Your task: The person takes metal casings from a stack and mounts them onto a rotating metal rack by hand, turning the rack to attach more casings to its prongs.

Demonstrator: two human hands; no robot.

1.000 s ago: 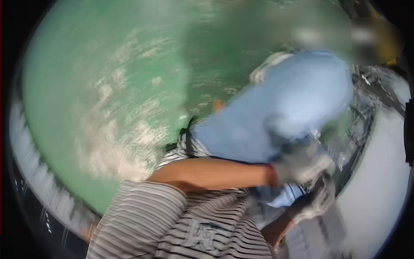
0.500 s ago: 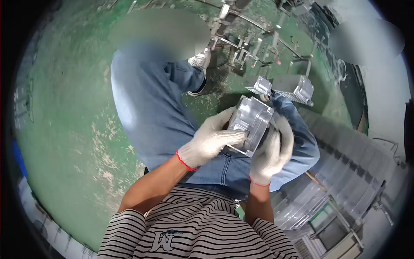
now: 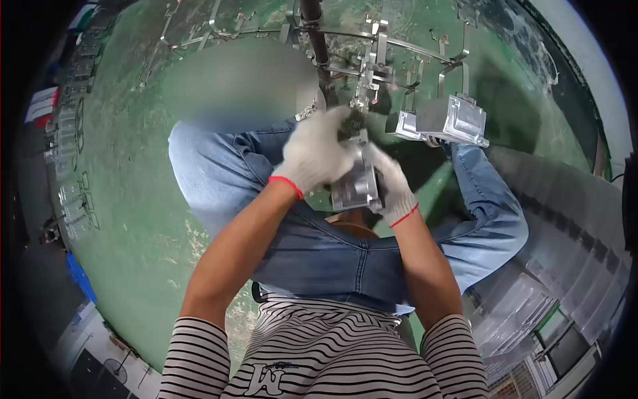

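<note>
A shiny silver box-shaped part (image 3: 357, 185) is in front of my knees, close to the metal prongs of a rack (image 3: 375, 60). My right hand (image 3: 392, 178), in a white knit glove with a red cuff, grips its right side. My left hand (image 3: 312, 149), gloved the same way, is at its upper left; the fingers are motion-blurred, so I cannot tell whether they hold the part or a prong. I cannot make out whether the part touches the rack. To the right, a similar silver part (image 3: 465, 121) and a smaller one (image 3: 404, 125) sit on the rack's prongs.
Stacked clear plastic trays (image 3: 565, 219) stand to my right, past my bent leg (image 3: 492, 226). A thick dark pole (image 3: 311, 33) rises through the rack. More racks with clear-looking parts (image 3: 73, 193) line the far left of the green floor (image 3: 126, 219).
Both hands have moved forward from my lap toward the rack with the silver part. The part has turned, and my left hand has shifted to its upper end. The view has shifted too.
</note>
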